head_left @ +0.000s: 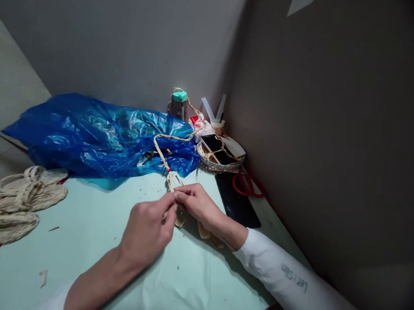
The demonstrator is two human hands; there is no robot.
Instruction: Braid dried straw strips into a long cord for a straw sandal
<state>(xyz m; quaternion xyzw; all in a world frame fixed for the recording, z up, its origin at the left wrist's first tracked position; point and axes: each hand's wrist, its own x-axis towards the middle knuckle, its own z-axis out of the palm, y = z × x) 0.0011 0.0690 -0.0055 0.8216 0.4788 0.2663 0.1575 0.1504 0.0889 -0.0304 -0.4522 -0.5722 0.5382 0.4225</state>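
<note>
Both hands meet at the middle of the pale green sheet (89,241). My left hand (147,231) is closed, its fingertips pinching the near end of a braided straw rope (163,159). My right hand (198,204), in a white sleeve, pinches the same end from the other side. The rope runs up and away from my fingers, loops over a blue plastic bag (97,134) and reaches a small woven basket (220,163) in the corner. Loose pale straw strips lie under my right wrist.
Coils of braided straw (17,202) lie at the left edge. A dark phone or tablet (237,200) and red scissors (247,184) sit beside the right wall. A green-capped bottle (178,105) and a cup with sticks (217,120) stand in the corner.
</note>
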